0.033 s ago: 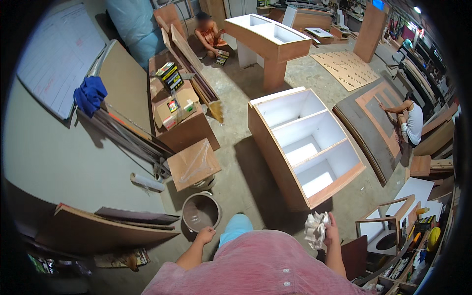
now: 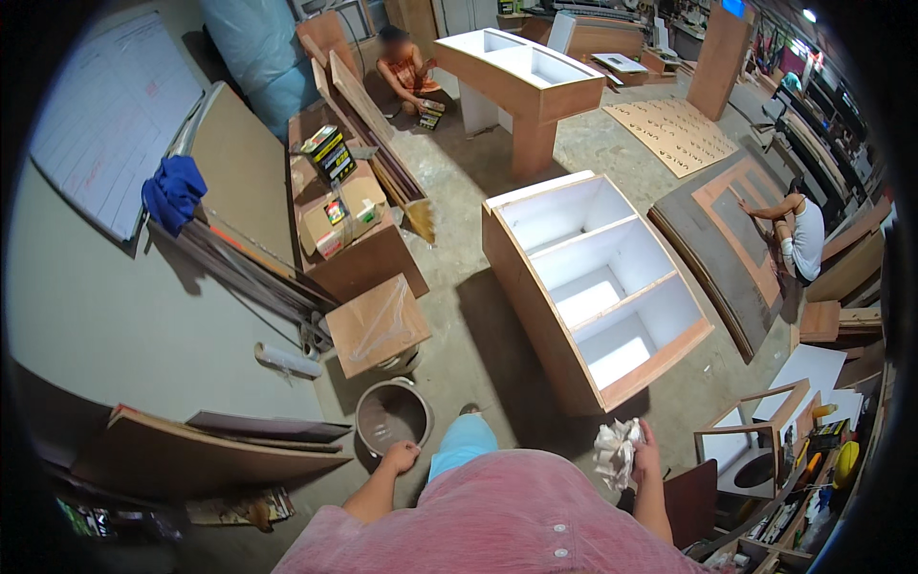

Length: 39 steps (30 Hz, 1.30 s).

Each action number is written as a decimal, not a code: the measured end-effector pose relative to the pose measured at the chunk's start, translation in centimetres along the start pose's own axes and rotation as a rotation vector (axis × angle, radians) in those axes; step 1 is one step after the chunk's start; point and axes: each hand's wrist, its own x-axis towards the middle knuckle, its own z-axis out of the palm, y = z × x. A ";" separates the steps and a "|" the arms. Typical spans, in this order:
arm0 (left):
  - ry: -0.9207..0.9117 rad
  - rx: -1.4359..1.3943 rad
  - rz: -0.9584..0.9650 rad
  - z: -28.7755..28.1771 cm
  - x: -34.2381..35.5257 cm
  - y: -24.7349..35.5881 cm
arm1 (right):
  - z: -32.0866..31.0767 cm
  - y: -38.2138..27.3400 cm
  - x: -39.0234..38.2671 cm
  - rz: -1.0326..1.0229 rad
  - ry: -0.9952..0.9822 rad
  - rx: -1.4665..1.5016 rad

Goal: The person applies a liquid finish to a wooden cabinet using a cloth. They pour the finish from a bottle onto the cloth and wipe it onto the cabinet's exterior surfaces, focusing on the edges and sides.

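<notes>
My left hand (image 2: 405,456) hangs low beside a grey-brown bucket (image 2: 392,418), fingers curled; anything between them is too small to make out. In my right hand (image 2: 644,450) is a crumpled whitish bundle (image 2: 617,452), cloth or paper. Just beyond it lies a wooden cabinet (image 2: 529,316) with three white-lined open compartments facing up. My light blue trouser leg (image 2: 464,448) shows below the bucket and cabinet, with a shoe tip peeking out.
Boards (image 2: 204,450) lie at lower left; a box with tins (image 2: 344,210) and a board-topped stool (image 2: 376,325) stand left. Two workers squat, one behind (image 2: 406,72), one right (image 2: 801,239) by stacked panels (image 2: 693,230). A curved unit (image 2: 516,86) stands behind; offcuts (image 2: 755,430) clutter lower right.
The view has shifted very slightly, and the tip of my shoe now shows beyond my leg. Both hands stay in about the same places.
</notes>
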 end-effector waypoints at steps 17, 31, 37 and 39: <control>-0.260 0.539 0.416 -11.6 34.6 34.1 | 7.6 0.7 9.4 -0.299 0.861 -0.288; -0.154 0.655 0.712 -3.5 35.8 61.8 | 21.0 -4.8 32.8 0.142 0.946 -0.482; -0.111 0.831 0.767 0.0 39.8 62.1 | 24.6 -1.4 36.5 0.353 0.762 -0.679; -0.224 0.819 0.766 0.5 40.1 63.3 | 26.0 -2.1 35.5 0.364 0.790 -0.667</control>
